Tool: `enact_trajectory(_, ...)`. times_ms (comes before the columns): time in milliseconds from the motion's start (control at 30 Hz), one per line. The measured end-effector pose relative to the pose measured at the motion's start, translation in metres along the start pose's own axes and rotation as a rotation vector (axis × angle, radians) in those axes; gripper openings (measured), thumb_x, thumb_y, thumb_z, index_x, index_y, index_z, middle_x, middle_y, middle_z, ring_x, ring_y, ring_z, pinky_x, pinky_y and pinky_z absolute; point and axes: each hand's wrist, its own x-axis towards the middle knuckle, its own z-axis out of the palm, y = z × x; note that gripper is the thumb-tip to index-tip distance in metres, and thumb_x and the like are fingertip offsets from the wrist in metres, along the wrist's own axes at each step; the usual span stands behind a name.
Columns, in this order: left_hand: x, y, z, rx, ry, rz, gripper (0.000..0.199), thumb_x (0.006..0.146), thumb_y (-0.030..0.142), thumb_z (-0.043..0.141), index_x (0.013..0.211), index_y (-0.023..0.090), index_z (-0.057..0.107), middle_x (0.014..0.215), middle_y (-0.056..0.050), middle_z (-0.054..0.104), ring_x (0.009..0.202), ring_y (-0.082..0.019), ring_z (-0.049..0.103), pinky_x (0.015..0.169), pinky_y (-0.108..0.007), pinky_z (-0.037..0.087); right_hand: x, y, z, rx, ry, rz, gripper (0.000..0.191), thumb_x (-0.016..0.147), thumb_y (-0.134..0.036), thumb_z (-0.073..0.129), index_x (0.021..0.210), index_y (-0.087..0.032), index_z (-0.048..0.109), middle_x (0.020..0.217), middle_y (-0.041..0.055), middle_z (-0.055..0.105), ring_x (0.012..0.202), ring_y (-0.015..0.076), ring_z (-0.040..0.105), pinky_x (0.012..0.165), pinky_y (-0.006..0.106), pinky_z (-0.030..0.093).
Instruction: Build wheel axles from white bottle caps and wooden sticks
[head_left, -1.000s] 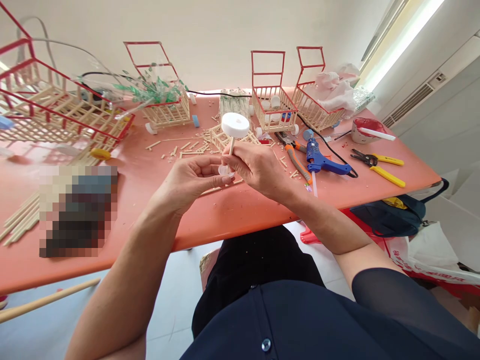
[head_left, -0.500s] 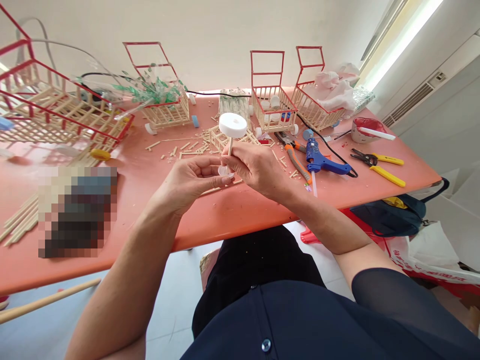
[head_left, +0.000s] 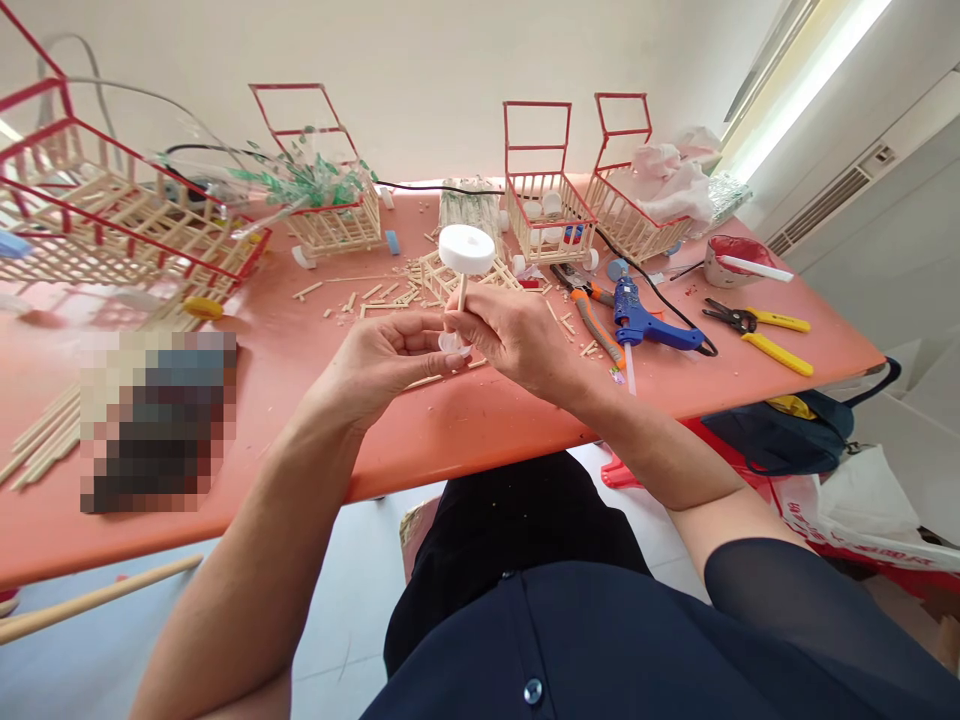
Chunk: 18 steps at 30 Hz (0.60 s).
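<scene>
A white round cap (head_left: 466, 249) sits on the upper end of a thin wooden stick (head_left: 462, 292), above the table's front half. My right hand (head_left: 514, 335) is closed round the stick just below the cap. At the stick's lower end is a second white cap (head_left: 452, 345), pinched between the thumb and fingers of my left hand (head_left: 386, 360). Both hands meet there, and their fingers hide part of the stick and lower cap. Behind them a small wooden stick frame (head_left: 442, 275) lies among cut sticks (head_left: 390, 293).
Small carts with red rims (head_left: 341, 225) (head_left: 551, 240) line the wall. To the right lie orange-handled pliers (head_left: 600, 325), a blue glue gun (head_left: 649, 328), yellow-handled pliers (head_left: 776, 350) and a red-stained cup (head_left: 727, 262). Long sticks (head_left: 49, 435) lie left, beside a pixelated area.
</scene>
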Motion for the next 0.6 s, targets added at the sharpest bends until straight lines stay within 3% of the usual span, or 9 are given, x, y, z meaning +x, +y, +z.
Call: enact_trajectory(600,-0.0018,0.0052,0.003,-0.021,-0.008,-0.017,0.056,0.057,0.046,0.108,0.102,0.019,0.087,0.086,-0.008,0.085,0.084,-0.022,0.083,0.076,-0.026,0.067,-0.0003,0.0015,0.001,0.001,-0.003,0.013,0.033,0.116,-0.036,0.047,0.091,-0.018,0.057,0.084,-0.0008,0.059,0.077,0.011,0.051,0.074,0.025,0.036)
